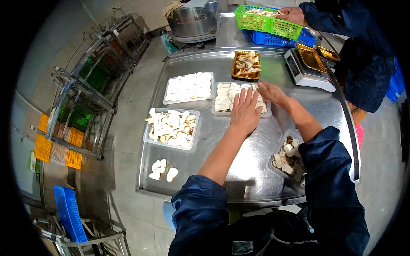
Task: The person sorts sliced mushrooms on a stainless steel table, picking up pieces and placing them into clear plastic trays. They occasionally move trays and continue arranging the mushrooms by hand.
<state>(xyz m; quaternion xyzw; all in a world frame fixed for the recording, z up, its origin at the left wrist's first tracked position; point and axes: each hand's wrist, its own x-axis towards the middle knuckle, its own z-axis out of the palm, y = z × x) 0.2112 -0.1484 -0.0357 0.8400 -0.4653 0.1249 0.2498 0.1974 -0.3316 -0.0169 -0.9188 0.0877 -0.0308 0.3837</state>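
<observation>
A clear plastic tray (221,111) holds rows of pale sliced mushrooms (224,96) on the steel table. My left hand (246,112) lies flat over the middle of these rows, fingers extended. At the tray's upper right corner is my right hand (272,92), its fingertips at the mushrooms there; whether it grips one cannot be seen. Left of this tray stands a second tray of neatly rowed pale mushrooms (189,86). Nearer, another clear tray (169,145) holds a loose heap of mushrooms. Just beyond my hands, a gold tray (246,76) holds irregular mushroom pieces.
A tray of chunky offcuts (288,156) sits by my right forearm. Loose pieces (172,174) lie front left. A digital scale (312,80) bears a gold tray (310,57). Opposite, a co-worker's hands (293,16) reach into a green basket (269,24) over a blue crate (272,39).
</observation>
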